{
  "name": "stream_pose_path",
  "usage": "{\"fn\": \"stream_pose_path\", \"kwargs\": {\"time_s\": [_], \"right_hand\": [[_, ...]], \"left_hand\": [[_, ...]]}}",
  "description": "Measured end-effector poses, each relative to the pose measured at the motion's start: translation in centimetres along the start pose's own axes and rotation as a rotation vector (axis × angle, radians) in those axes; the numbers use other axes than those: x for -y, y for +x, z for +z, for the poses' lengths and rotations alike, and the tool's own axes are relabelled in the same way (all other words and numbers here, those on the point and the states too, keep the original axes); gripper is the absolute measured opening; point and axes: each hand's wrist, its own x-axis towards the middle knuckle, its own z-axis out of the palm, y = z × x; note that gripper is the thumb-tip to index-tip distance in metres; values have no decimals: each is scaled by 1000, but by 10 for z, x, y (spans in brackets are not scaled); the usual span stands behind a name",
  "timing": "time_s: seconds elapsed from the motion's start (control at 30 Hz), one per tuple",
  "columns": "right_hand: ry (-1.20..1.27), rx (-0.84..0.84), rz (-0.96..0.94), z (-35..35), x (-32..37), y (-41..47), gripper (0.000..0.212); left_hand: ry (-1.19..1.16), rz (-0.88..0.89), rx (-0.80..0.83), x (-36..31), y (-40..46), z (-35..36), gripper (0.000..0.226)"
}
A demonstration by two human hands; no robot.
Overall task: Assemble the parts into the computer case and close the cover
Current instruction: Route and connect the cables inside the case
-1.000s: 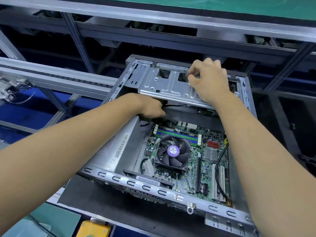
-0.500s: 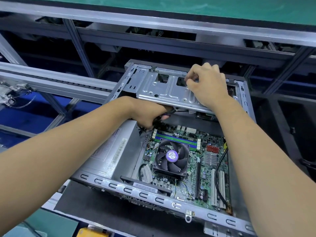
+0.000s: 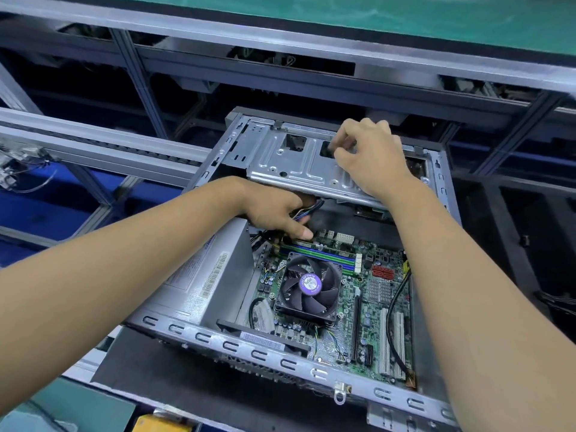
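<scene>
An open grey computer case [image 3: 237,341] lies in front of me with its green motherboard [image 3: 374,307] and black CPU fan [image 3: 308,286] showing. A silver drive cage [image 3: 290,163] is tilted up at the case's far end. My right hand [image 3: 371,157] grips the cage's top, fingers curled at a square opening. My left hand [image 3: 277,210] reaches under the cage's near edge and holds a bundle of coloured cables [image 3: 307,212]. The grey power supply [image 3: 205,275] fills the case's left side.
The case sits on a black mat [image 3: 174,381] on a conveyor line. Aluminium frame rails [image 3: 103,148] run left and behind. A green bench top [image 3: 405,14] spans the far side. A yellow object [image 3: 162,424] shows at the bottom edge.
My left hand has drawn back out from under the cage toward me, bringing the cables into sight. My right hand stays on the cage top.
</scene>
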Motion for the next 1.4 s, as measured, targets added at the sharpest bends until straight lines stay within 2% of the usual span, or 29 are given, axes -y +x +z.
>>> {"fn": "stream_pose_path", "kwargs": {"time_s": [0.1, 0.23, 0.33, 0.6, 0.7, 0.83, 0.9, 1.0, 1.1, 1.17, 1.23, 1.3, 1.37, 1.4], "right_hand": [[75, 76, -45, -2, 5, -2, 18], [171, 170, -101, -3, 11, -2, 25], [201, 171, -100, -3, 11, -2, 26], [220, 162, -96, -1, 8, -2, 24], [258, 171, -84, -2, 8, -2, 24], [285, 170, -77, -1, 7, -3, 25], [295, 172, -73, -1, 6, -3, 24], [285, 167, -73, -1, 5, -2, 24], [288, 163, -77, -1, 5, -2, 24], [282, 163, -73, -1, 5, -2, 25], [283, 164, -65, 0, 6, -2, 25], [274, 160, -66, 0, 6, -1, 25], [275, 159, -67, 0, 5, -1, 25], [274, 159, -67, 0, 5, -1, 25]], "left_hand": [[125, -23, -21, 2, 1, -1, 25], [328, -50, -66, 2, 1, -1, 34], [309, -23, -52, 2, 0, -2, 26], [133, 19, -57, 2, -1, -1, 25], [189, 8, -74, 3, 1, -2, 26], [426, -111, -133, 3, 5, -1, 35], [454, -123, -131, 2, 5, 0, 33], [454, -77, -132, 2, 4, 0, 13], [476, -79, -116, 4, 5, 0, 9], [499, -119, -99, 4, 6, 0, 17], [484, -131, -78, 4, 6, -1, 27], [448, -100, -64, 4, 6, -1, 25], [252, 4, -15, 4, 6, 0, 10], [118, 48, 9, 3, 4, 1, 16]]}}
